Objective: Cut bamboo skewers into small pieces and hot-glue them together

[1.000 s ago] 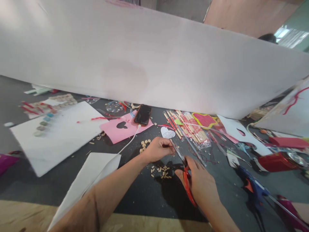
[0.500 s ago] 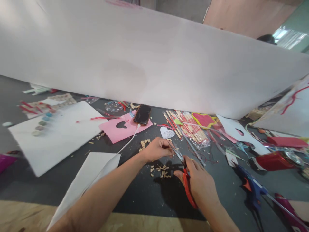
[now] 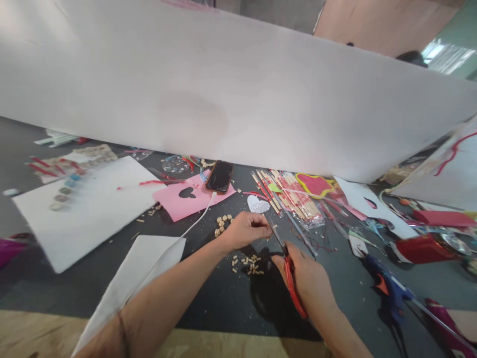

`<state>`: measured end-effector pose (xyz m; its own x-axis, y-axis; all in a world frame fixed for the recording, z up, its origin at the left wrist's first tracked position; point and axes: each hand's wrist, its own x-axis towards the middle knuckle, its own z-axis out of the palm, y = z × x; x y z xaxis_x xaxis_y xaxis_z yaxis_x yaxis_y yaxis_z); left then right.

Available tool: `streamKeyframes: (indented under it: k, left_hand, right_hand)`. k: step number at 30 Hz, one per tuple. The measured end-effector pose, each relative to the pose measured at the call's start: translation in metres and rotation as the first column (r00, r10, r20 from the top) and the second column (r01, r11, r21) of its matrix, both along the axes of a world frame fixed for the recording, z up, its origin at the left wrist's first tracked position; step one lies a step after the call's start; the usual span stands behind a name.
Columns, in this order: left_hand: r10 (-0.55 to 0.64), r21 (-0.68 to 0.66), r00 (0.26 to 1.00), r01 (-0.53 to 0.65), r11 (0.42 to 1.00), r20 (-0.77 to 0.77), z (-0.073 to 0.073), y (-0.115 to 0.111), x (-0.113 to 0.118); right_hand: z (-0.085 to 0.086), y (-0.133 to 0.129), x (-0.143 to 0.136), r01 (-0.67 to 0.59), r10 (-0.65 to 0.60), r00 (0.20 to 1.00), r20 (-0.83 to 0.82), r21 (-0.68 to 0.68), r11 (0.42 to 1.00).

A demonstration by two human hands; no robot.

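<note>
Scissors (image 3: 293,291), in the head view, are gripped in the right hand (image 3: 312,278), blades extending beside the left hand (image 3: 246,230). Left thumb and fingertips are pinched together; whether they hold anything cannot be determined. Short beige pieces (image 3: 254,268) lie nearby on the dark tabletop (image 3: 219,308).

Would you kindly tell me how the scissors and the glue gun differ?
The scissors are red-handled, while the glue gun is mainly dark blue with an orange trigger. The scissors are gripped in the right hand; the glue gun lies unheld on the table. Both are hand tools.
</note>
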<state>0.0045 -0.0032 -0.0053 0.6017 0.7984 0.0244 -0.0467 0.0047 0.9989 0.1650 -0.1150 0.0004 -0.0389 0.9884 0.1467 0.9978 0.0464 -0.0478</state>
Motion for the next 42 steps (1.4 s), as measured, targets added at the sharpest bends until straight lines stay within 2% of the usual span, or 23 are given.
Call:
streamKeyframes:
  k: [5,11,17,24,33,38,42]
  left_hand:
    - [0.013,0.023,1.0,-0.014,1.0,0.018,-0.001,0.001,-0.001]
    - [-0.036,0.034,0.999,0.035,0.999,0.03,-0.002,0.002,-0.004]
    - [-0.101,0.034,0.995,0.101,0.994,-0.008,0.004,0.003,-0.008]
    - [-0.097,0.02,0.995,0.097,0.995,-0.023,-0.001,0.002,-0.005]
    - [-0.088,0.014,0.996,0.088,0.996,-0.026,0.002,0.001,-0.004]
    - [-0.022,0.013,1.0,0.022,1.0,-0.022,0.002,-0.001,-0.001]
    - [0.004,0.021,1.0,-0.004,1.0,-0.001,0.003,-0.001,-0.001]
  right_hand:
    - [0.01,-0.002,-0.005,0.029,-0.033,0.998,-0.045,-0.074,0.997]
    - [0.021,-0.004,-0.007,0.035,-0.038,0.999,-0.035,-0.104,0.994]
    - [0.014,-0.006,-0.003,-0.024,0.024,1.0,-0.004,-0.043,0.999]
    - [0.001,-0.004,0.001,-0.076,0.07,0.995,0.067,0.08,0.994]
    - [0.004,-0.002,0.002,-0.018,0.018,1.0,0.002,-0.009,1.0]
    - [0.007,-0.003,0.0,0.002,-0.003,0.999,-0.048,-0.018,1.0]
    - [0.015,-0.005,-0.003,0.008,-0.009,1.0,-0.023,-0.032,0.999]
